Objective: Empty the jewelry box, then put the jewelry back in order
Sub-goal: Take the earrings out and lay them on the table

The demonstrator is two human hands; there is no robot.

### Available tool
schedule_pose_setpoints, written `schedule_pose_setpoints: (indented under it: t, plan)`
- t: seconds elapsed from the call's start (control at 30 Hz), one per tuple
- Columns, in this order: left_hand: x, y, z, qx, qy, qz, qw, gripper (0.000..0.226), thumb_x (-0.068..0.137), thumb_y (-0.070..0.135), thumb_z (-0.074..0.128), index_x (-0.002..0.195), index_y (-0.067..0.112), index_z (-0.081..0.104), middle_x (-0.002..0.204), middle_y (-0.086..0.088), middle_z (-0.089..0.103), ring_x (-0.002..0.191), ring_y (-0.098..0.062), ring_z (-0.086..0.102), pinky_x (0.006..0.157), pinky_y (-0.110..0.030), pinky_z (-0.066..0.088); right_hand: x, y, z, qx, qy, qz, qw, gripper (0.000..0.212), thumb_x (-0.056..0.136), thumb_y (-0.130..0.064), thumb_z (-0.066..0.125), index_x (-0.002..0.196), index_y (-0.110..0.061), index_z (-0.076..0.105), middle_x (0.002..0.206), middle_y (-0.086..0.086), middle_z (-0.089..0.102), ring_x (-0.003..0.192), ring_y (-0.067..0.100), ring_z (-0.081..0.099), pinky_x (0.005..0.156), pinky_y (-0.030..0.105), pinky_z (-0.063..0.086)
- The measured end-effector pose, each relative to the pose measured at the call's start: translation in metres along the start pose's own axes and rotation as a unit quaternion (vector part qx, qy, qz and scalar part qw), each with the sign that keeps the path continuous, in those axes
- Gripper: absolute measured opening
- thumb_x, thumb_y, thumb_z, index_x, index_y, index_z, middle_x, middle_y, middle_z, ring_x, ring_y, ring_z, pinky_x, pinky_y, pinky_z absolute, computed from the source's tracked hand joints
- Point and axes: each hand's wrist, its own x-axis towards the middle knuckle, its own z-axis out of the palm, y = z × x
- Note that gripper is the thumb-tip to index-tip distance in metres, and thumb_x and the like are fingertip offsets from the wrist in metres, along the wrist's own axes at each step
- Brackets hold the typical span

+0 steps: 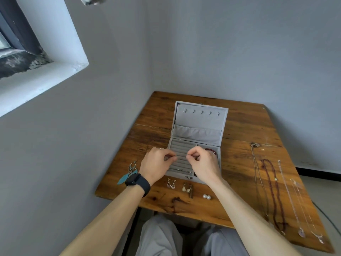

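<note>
A grey velvet jewelry box (198,124) stands open on the wooden table (239,130), lid upright. Both hands hover over its ring rolls. My left hand (156,163) pinches a small piece of jewelry at its fingertips; my right hand (204,163) pinches another small piece, too small to name. Small studs (181,170) sit in the front roll. A dark red bead bracelet (211,150) lies in the right compartment behind my right hand. On the table lie teal feather earrings (129,173), heart earrings (171,183), drop earrings (186,188) and pearl studs (206,196).
Several necklaces (271,191) are laid out lengthwise on the right part of the table, including a dark red bead strand and thin silver chains with pendants. The table stands in a corner between two grey walls. My knees are under its near edge.
</note>
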Motion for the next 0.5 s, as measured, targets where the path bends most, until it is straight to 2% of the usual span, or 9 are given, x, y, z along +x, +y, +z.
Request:
schedule_pose_setpoints:
  t: [0.03,0.13,0.23,0.37,0.5]
  plan:
    - [-0.005,0.002,-0.002,-0.017,0.003,-0.002,1.000,0.020,0.093,0.045,0.064,0.106,0.034,0.075,0.095,0.012,0.070,0.089,-0.005,0.059,0.072,-0.025,0.053,-0.009,0.001,-0.005,0.038,0.017,0.012,0.999,0.007,0.091,-0.027,0.072,0.091,-0.033,0.068,0.085,-0.022,0.067,0.082,-0.006,0.062,0.070,0.010,0.049]
    - [-0.022,0.015,-0.005,-0.061,-0.006,0.011,0.998,0.019,0.092,0.046,0.066,0.105,0.034,0.074,0.099,0.017,0.070,0.092,0.000,0.061,0.074,-0.018,0.052,-0.048,0.009,-0.022,0.113,0.065,0.048,0.990,0.009,0.090,-0.028,0.073,0.093,-0.035,0.068,0.086,-0.026,0.068,0.090,-0.016,0.059,0.067,-0.001,0.043]
    - [-0.037,0.033,0.002,-0.068,-0.027,0.049,0.996,0.023,0.093,0.047,0.064,0.107,0.033,0.074,0.104,0.017,0.070,0.095,0.002,0.058,0.076,-0.014,0.048,-0.090,0.027,-0.038,0.125,0.091,0.083,0.984,0.011,0.091,-0.031,0.071,0.097,-0.040,0.067,0.092,-0.035,0.066,0.092,-0.016,0.059,0.068,-0.002,0.041]
    - [-0.053,0.061,0.027,0.003,-0.053,0.127,0.991,0.027,0.095,0.050,0.058,0.113,0.036,0.073,0.107,0.013,0.070,0.101,-0.008,0.051,0.081,-0.026,0.043,-0.134,0.053,-0.049,0.083,0.092,0.137,0.983,0.011,0.092,-0.028,0.070,0.099,-0.036,0.069,0.091,-0.025,0.069,0.090,-0.010,0.062,0.067,0.000,0.039]
    - [-0.058,0.088,0.053,0.082,-0.085,0.196,0.973,0.029,0.098,0.049,0.053,0.117,0.036,0.071,0.114,0.010,0.067,0.104,-0.013,0.047,0.085,-0.028,0.035,-0.151,0.066,-0.051,0.044,0.090,0.158,0.982,0.008,0.092,-0.028,0.070,0.097,-0.034,0.069,0.089,-0.023,0.068,0.086,-0.007,0.060,0.065,0.004,0.037]
